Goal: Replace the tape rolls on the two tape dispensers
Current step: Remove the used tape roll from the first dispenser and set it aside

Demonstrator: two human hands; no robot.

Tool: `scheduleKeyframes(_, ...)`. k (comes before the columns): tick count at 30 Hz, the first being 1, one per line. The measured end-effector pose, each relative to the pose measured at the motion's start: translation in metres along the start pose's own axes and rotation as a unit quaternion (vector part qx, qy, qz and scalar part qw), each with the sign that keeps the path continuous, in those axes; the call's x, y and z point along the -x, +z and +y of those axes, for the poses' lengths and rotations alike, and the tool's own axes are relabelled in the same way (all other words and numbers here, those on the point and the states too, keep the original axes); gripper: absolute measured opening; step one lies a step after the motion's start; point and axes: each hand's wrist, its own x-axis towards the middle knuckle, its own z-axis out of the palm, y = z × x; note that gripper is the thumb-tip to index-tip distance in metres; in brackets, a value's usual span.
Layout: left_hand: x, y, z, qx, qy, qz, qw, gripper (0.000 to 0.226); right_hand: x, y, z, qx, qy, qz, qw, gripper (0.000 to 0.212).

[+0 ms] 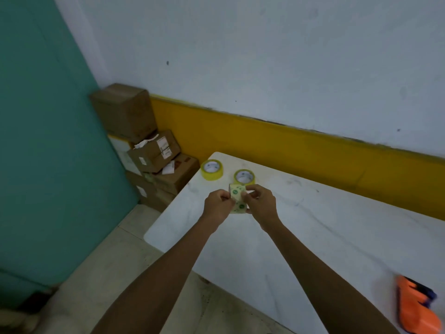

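Both hands meet over the far left part of the white counter (pixel 313 237), closed around a pale tape roll (pixel 237 200) printed with small green round marks. The left hand (pixel 218 204) pinches its left side with fingers curled in, and the right hand (pixel 260 203) grips the right side with fingertips on the top edge. This looks like a two-handed hold to steady the roll while picking at its wrapper or hunting for the loose end, though the blur hides which. The green marks look like logos, but nothing in them can be read. Just beyond the hands, two yellow tape rolls lie flat on the counter: one (pixel 244 177) almost touching the held roll, the other (pixel 212 169) farther left near the counter's corner. Each shows a white core with a small dark print inside, too small to read. They seem parked within easy reach as the next supplies. An orange tape dispenser (pixel 416 309) with a dark part lies at the near right edge, well apart from the hands, so fitting has probably not begun; a second dispenser is not in view. On the floor to the far left, cardboard boxes (pixel 154 153) are stacked in the corner, with white shipping labels whose text is illegible.
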Motion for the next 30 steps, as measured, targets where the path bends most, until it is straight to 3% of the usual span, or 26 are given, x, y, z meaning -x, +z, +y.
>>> scheduleKeyframes(7,-0.068,-0.013,-0.018,-0.034,-0.019,-0.009,0.999,0.017,-0.053,0.041,0.006,-0.015,0.039,-0.014,0.999,0.025)
scheduleKeyframes(18,-0.186,0.017,-0.039,-0.108,-0.043,-0.053,0.992,0.007,-0.149,0.069,0.048,-0.092,0.163,-0.013,0.982,0.021)
scheduleKeyframes(22,-0.203,0.036,-0.046,-0.156,-0.016,-0.09,0.983,0.008,-0.163,0.062,0.068,-0.079,0.217,0.009,0.973,0.023)
scheduleKeyframes(26,-0.217,0.047,-0.061,-0.235,0.064,-0.124,0.962,0.016,-0.176,0.058,0.089,-0.001,0.251,-0.004,0.968,0.019)
scheduleKeyframes(30,-0.23,0.05,-0.075,-0.338,0.151,-0.168,0.913,0.015,-0.195,0.058,0.099,0.063,0.26,0.041,0.963,0.023)
